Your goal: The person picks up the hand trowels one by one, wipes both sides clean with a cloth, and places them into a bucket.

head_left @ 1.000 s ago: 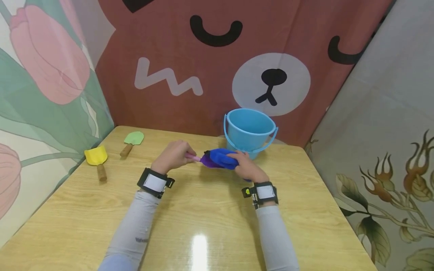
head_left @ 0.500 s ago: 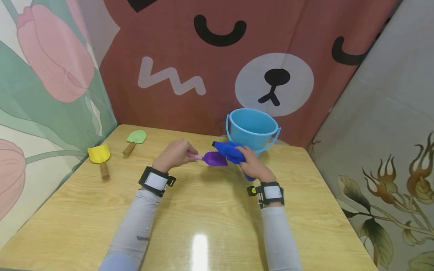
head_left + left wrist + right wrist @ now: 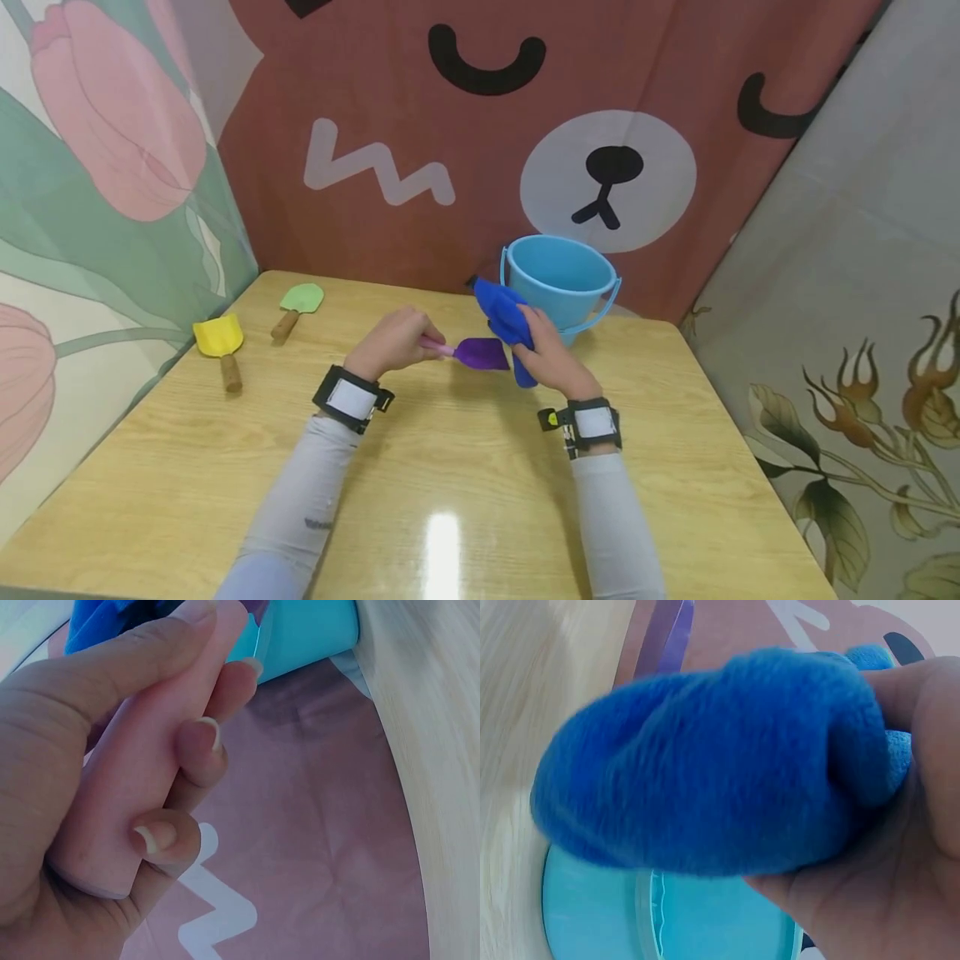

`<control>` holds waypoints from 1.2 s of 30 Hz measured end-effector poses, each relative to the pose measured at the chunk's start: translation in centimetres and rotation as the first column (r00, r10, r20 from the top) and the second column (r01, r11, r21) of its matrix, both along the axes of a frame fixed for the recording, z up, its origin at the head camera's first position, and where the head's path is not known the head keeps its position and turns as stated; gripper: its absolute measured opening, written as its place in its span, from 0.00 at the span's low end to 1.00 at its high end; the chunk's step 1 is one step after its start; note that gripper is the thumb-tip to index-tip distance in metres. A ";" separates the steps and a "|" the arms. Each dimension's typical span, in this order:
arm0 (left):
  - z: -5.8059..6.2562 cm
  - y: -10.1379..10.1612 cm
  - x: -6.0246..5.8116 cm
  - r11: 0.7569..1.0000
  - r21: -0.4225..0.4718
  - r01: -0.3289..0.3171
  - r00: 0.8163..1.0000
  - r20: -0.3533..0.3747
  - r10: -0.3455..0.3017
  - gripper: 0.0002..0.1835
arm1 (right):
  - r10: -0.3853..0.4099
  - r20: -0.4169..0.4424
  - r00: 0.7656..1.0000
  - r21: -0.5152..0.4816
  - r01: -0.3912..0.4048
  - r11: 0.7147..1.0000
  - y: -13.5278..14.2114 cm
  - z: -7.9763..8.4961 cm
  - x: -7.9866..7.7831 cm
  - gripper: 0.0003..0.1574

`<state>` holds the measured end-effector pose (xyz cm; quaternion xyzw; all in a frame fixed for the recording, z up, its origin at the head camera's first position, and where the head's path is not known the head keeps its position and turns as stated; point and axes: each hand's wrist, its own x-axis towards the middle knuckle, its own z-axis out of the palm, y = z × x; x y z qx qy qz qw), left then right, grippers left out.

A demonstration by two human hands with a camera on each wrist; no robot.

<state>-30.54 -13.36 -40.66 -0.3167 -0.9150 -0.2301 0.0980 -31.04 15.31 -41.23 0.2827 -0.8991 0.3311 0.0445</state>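
Note:
My left hand [image 3: 393, 340] grips the pink handle of a toy shovel with a purple blade [image 3: 480, 353]. Fingers wrap round that handle [image 3: 142, 765] in the left wrist view. The blade points right, above the table. A bunched blue cloth [image 3: 501, 310] is held in my right hand [image 3: 552, 354], just beyond the blade's tip, with one end hanging down. Seen from the right wrist, the fuzzy cloth [image 3: 705, 765] fills the middle of the view and hides most of the fingers. Behind it stands a light blue bucket [image 3: 558, 304].
On the far left of the wooden table [image 3: 420, 475] lie a yellow shovel [image 3: 219, 337] and a green shovel [image 3: 303, 297], both with wooden handles. A curtain with a bear print [image 3: 360, 242] hangs right behind the table's back edge.
The cloth has come off the purple blade, which it partly covered a second ago, and is now turned more upright at its tip. The left hand keeps its grip, nearly still.

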 end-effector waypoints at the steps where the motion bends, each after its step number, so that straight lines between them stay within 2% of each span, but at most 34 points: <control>1: 0.0 0.0 0.0 1.000 0.000 0.002 1.000 0.001 -0.002 0.08 | 0.009 0.001 1.000 -0.010 -0.009 1.000 -0.2 0.0 0.0 0.40; 6: -0.2 0.1 0.1 1.000 -0.001 0.012 1.000 -0.003 -0.012 0.08 | 0.041 -0.015 0.999 -0.036 -0.042 0.998 -1.2 -0.3 0.2 0.40; 19: 0.0 0.4 0.2 1.000 -0.005 0.029 0.999 -0.021 -0.029 0.05 | 0.080 -0.155 0.985 -0.099 -0.096 0.990 -2.3 -0.6 0.1 0.35; 30: -0.1 0.4 0.1 0.999 0.009 0.033 0.998 -0.046 -0.032 0.05 | 0.150 -0.225 0.963 0.043 -0.144 0.989 -3.8 -1.3 0.0 0.31; 36: 0.3 0.1 0.1 1.000 0.000 0.026 0.999 -0.036 -0.026 0.03 | 0.150 -0.156 0.976 0.164 -0.124 0.979 -4.1 -1.3 0.1 0.33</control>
